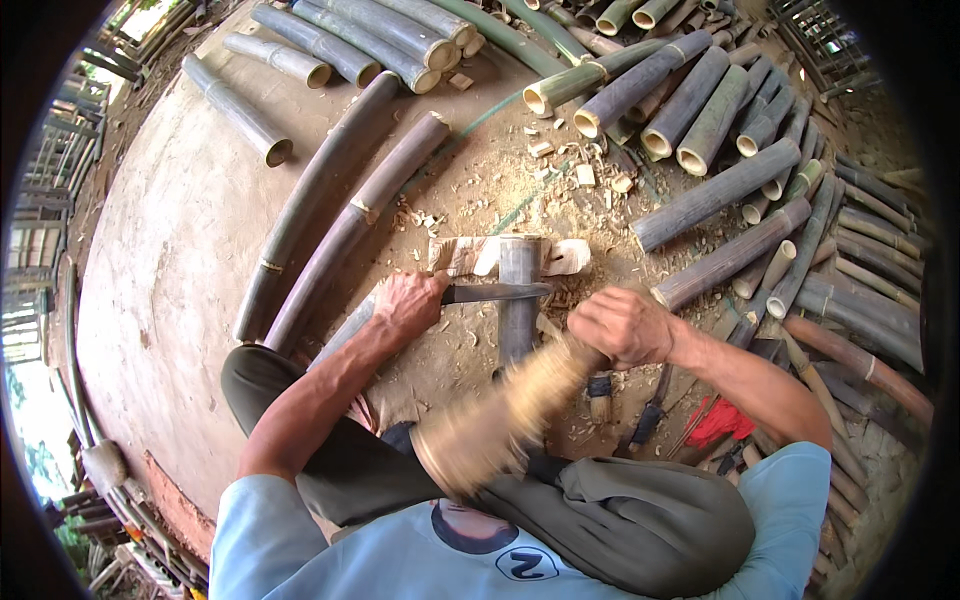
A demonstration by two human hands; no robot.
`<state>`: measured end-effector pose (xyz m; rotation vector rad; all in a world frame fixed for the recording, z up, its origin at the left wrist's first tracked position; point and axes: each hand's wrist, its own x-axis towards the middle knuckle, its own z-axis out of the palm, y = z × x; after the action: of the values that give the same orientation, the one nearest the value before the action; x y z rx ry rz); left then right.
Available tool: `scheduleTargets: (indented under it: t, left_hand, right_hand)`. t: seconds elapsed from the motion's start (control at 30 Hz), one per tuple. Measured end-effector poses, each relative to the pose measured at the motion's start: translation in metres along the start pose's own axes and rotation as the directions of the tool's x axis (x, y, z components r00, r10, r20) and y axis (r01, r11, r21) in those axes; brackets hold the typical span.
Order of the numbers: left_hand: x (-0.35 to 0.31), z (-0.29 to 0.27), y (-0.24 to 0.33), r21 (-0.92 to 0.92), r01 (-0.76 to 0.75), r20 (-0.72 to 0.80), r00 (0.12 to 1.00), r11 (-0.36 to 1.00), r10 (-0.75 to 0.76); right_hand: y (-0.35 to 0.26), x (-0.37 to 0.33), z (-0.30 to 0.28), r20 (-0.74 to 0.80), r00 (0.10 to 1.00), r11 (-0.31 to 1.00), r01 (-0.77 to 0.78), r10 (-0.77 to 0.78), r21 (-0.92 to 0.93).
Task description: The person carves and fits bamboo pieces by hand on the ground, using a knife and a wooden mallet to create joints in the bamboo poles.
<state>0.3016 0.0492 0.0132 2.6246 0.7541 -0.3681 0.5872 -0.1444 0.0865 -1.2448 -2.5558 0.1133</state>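
On a chip-strewn floor (150,270), my left hand (408,303) is clenched round a knife (497,292), its dark blade reaching across a bamboo section (518,265) that lies in front of me with its far end on a pale wooden block (462,256); whether the edge touches the bamboo, I cannot tell; my right hand (620,328) grips the narrow end of a wooden mallet (510,415), blurred, its thick end above my dark trousers (650,510); two long poles (310,192) lie to my left; cut bamboo tubes (717,120) crowd the ground ahead and to my right.
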Motion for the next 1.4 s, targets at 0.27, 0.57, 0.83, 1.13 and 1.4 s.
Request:
scheduleTargets:
  t: [0.27, 0.57, 0.83, 1.13, 1.4]
  left_hand:
    - [-0.001, 0.004, -0.003, -0.031, 0.023, -0.029, 0.999, 0.999, -0.024]
    - [0.012, -0.002, 0.004, -0.029, 0.02, -0.038, 0.999, 0.999, -0.021]
    - [0.01, -0.002, -0.002, 0.012, 0.013, -0.011, 1.0, 1.0, -0.013]
    - [0.028, -0.017, -0.015, -0.263, -0.204, -0.064, 0.979, 0.943, 0.194]
    - [0.069, -0.044, -0.041, -0.382, -0.294, -0.19, 0.953, 0.876, 0.237]
  right_hand:
    - [0.004, -0.008, -0.006, 0.201, 0.979, 0.998, -0.05, 0.042, 0.037]
    - [0.035, -0.005, 0.0, -0.001, 0.997, 0.987, 0.081, -0.082, -0.138]
    - [0.027, -0.011, 0.004, 0.171, 0.985, 0.984, 0.011, 0.02, -0.178]
    - [0.052, -0.031, -0.036, 0.304, 0.838, 0.885, -0.383, 0.454, -0.266]
    - [0.002, -0.04, -0.038, -0.061, 0.492, 0.447, -0.725, 0.869, 0.524]
